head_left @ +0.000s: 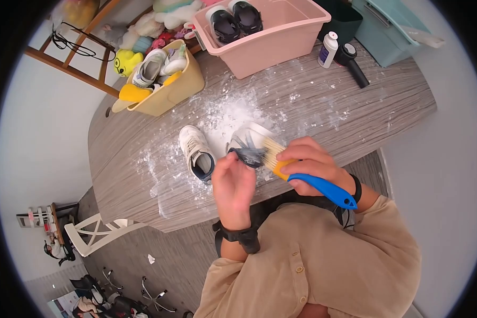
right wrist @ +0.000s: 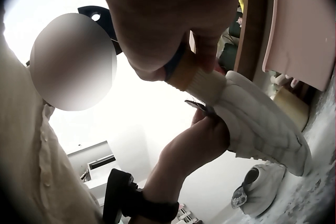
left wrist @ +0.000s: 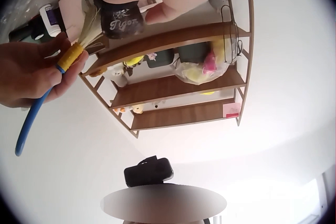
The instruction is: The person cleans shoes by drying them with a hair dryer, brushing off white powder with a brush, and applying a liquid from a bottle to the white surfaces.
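A white shoe (right wrist: 262,124) is gripped by its opening end in my left hand (head_left: 235,186), above the powdery tabletop. Its dark part with pale lettering (left wrist: 125,23) shows beside the left fingers in the left wrist view. My right hand (head_left: 317,165) holds a flat brush with a blue handle (head_left: 326,191) and a yellow collar. The pale bristles (head_left: 273,151) lie against the shoe, close to the left fingertips. Left of the held shoe, another white shoe (head_left: 194,148) with a dark lining stands on the table. White powder (head_left: 233,114) is heaped and scattered around both.
A yellow bin (head_left: 180,87) of shoes stands at the back left of the table (head_left: 127,153). Behind the powder is a pink bin (head_left: 275,50) with dark-toed shoes. A white bottle (head_left: 328,50) and a black-handled tool (head_left: 355,66) sit at the back right, beside a teal bin (head_left: 389,40).
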A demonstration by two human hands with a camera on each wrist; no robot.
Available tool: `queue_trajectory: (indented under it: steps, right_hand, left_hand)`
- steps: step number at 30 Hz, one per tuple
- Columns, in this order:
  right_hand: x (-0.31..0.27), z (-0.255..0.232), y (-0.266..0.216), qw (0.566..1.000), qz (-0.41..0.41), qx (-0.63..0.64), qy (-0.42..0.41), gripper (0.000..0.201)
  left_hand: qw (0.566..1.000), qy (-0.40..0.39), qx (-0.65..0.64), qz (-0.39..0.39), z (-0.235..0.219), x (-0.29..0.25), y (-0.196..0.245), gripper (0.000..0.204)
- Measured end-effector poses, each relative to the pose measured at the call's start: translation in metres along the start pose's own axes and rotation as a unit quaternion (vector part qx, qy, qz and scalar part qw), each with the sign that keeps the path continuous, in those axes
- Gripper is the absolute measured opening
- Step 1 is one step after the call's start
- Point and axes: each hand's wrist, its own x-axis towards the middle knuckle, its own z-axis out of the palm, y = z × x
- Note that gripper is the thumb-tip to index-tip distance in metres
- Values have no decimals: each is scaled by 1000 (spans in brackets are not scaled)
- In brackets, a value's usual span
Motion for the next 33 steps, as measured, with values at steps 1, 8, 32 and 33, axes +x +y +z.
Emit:
queue_trajectory:
  steps: [1, 8, 32, 33]
  right_hand:
    - [1, 0, -1, 1000, -7, 1, 1, 24]
    - [6, -8, -3, 1000, -4, 20, 3, 23]
    - [13, -12, -10, 999, -24, -20, 35, 19]
    - [10, -8, -7, 999, -19, -20, 25, 19]
  left_hand:
    - [1000, -2, 14, -2, -2, -1, -2, 32]
    - [970, -95, 215, 58, 5, -16, -8, 47]
    - [979, -89, 174, 60, 2, -14, -6, 43]
    - [978, -86, 180, 64, 2, -15, -6, 42]
